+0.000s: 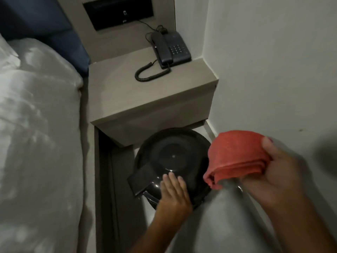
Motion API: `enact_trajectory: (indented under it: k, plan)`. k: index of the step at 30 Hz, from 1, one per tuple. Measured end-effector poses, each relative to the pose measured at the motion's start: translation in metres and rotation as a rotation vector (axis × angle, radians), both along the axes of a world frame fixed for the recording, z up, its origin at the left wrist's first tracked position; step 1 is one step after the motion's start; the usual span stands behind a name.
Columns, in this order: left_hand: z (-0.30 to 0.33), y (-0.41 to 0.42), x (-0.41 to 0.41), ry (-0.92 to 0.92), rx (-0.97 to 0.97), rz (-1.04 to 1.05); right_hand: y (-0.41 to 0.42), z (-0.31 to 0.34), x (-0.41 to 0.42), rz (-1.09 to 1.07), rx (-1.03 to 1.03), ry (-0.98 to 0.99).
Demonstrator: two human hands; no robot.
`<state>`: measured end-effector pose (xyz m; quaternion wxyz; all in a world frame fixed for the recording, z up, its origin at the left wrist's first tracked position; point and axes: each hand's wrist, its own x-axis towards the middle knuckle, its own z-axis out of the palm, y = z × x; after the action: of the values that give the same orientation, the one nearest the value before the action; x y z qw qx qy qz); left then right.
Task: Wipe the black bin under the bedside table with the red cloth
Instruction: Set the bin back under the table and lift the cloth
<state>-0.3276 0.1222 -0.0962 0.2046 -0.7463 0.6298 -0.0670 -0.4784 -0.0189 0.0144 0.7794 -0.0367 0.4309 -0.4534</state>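
- Left hand (173, 190) flat on the near rim of black bin (173, 157), grip apart, fingers spread; probably steadying it.
- Bin on floor, half tucked under bedside table (151, 99).
- Right hand (273, 172) raised beside bin, grip clamped on folded red cloth (237, 157), not yet touching.

The left hand (172, 193) rests flat on the black bin (173, 154) under the bedside table (145, 95) — the right hand (280, 172) grips the folded red cloth (237, 157) beside it.
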Motion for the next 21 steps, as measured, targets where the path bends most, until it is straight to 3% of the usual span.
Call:
enact_trajectory:
  k: [5, 9, 11, 12, 14, 16, 18, 20, 21]
  plan:
    - [-0.012, 0.0, -0.008, 0.315, 0.139, 0.062, 0.009, 0.029, 0.014, 0.133, 0.101, -0.005]
    - [0.008, 0.008, 0.006, 0.335, 0.255, 0.114, 0.012, 0.035, 0.029, 0.19, 0.132, -0.034]
    - [0.018, 0.012, 0.007, 0.436, 0.283, 0.072, 0.011, 0.044, 0.035, 0.194, 0.13, -0.049]
    - [0.025, 0.015, 0.011, 0.581, 0.263, 0.143, 0.01, 0.053, 0.039, 0.204, 0.136, -0.065]
    - [0.058, 0.009, 0.021, 1.037, 0.158, 0.539, 0.01, 0.07, 0.046, 0.216, 0.149, -0.1]
    - [0.106, -0.003, 0.037, 1.648, -0.118, 1.089, 0.01, 0.087, 0.056, 0.232, 0.178, -0.127]
    - [0.154, -0.012, 0.062, 2.246, -0.334, 1.429, 0.01, 0.11, 0.071, 0.279, 0.221, -0.197]
    - [0.196, -0.023, 0.095, 2.761, -0.498, 1.468, 0.004, 0.136, 0.093, 0.386, 0.236, -0.197]
    - [0.214, -0.028, 0.109, 2.861, -0.519, 1.421, -0.002, 0.142, 0.101, 0.435, 0.231, -0.16]
